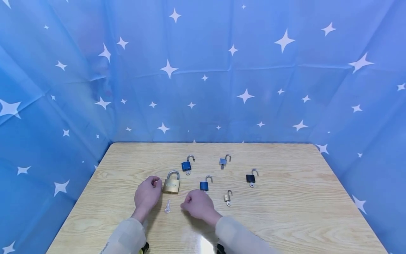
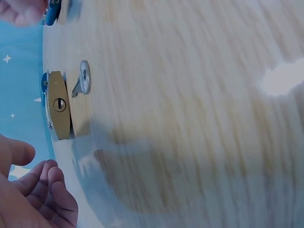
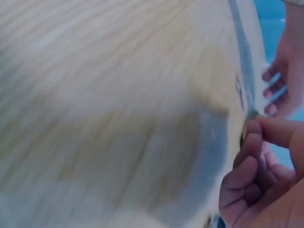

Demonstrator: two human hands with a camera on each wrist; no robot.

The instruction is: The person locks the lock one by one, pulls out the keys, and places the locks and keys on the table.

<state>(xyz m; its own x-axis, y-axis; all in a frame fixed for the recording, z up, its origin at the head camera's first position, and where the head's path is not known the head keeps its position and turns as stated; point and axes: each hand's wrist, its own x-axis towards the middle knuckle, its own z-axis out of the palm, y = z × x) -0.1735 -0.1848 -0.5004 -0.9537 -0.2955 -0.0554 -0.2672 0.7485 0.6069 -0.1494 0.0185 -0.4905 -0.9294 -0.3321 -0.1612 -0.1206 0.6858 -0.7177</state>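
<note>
A large brass padlock (image 1: 171, 185) lies on the table with its shackle closed and pointing away; its keyhole end shows in the left wrist view. Just left of it is my left hand (image 1: 148, 193), fingers relaxed and loosely bent, holding nothing. A silver key (image 1: 167, 206) rests on the wood in front of the padlock, between both hands. My right hand (image 1: 198, 204) hovers to the right of the key with its fingers loosely curled and the thumb close to the index finger; nothing shows in its grasp. It partly covers the key end of a blue padlock (image 1: 204, 186).
Several smaller padlocks stand with open shackles and keys inserted: another blue one (image 1: 186, 166), a silver-grey one (image 1: 223, 162), a black one (image 1: 250, 178) and a small brass one (image 1: 226, 198). A blue starry curtain (image 1: 203, 106) surrounds the wooden table (image 1: 301, 218).
</note>
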